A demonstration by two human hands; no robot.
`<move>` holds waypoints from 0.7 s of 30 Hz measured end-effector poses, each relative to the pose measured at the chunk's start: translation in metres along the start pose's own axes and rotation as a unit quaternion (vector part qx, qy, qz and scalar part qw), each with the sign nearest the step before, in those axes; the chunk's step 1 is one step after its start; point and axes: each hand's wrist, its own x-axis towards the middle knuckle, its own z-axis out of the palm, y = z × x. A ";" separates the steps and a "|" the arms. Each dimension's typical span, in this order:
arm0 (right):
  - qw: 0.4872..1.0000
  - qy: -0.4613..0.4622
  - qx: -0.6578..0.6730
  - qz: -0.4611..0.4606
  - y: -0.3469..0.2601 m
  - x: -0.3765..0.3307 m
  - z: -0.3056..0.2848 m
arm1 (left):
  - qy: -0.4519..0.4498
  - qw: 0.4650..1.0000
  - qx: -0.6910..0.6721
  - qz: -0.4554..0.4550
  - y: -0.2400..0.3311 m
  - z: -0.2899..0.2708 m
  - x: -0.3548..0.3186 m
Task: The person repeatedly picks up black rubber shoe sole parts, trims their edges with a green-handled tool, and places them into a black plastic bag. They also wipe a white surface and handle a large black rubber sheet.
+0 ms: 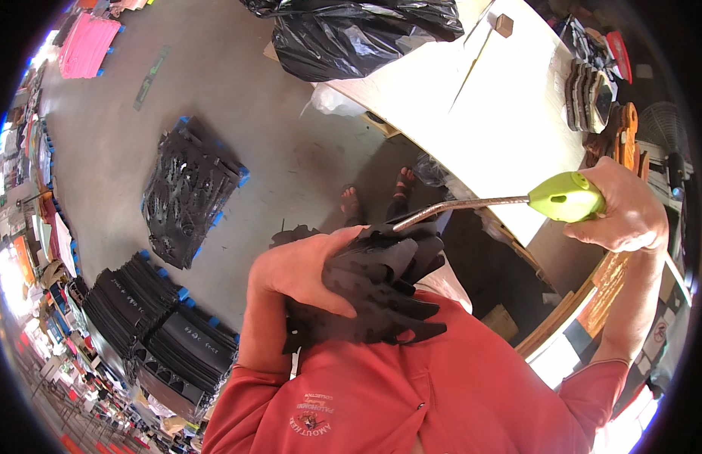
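Against my red shirt, my left hand [309,272] clasps a bundle of thin black cut-out sheets [381,284] with jagged, uneven edges. The thumb lies across their upper side; the other fingers are partly hidden by the sheets. My right hand [623,208] is wrapped round the lime-green handle of an air blow gun [566,197]. Its long, bent metal nozzle [472,203] reaches left, and the tip ends right at the upper edge of the bundle. Whether the tip touches the sheets, I cannot tell.
A pale worktable [479,98] carries a black plastic bag [358,38] and a small brown block [504,26]. Black sheets lie in a pile [188,193] on the floor at left, with stacked black pieces [158,321] nearer. Wooden boards [566,310] lean at right.
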 end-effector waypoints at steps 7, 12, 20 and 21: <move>0.999 -0.007 0.017 -0.034 0.005 -0.005 0.012 | 0.000 1.000 -0.021 0.005 0.001 -0.004 -0.001; 0.998 0.002 -0.018 -0.055 0.007 0.000 0.016 | 0.009 1.000 0.016 -0.020 0.003 -0.005 -0.005; 0.996 -0.028 -0.002 -0.088 0.019 0.003 0.022 | 0.023 0.999 0.024 -0.030 0.009 -0.008 -0.010; 0.997 0.010 -0.003 -0.073 0.028 0.002 0.023 | 0.026 0.999 0.033 -0.034 0.010 -0.009 -0.011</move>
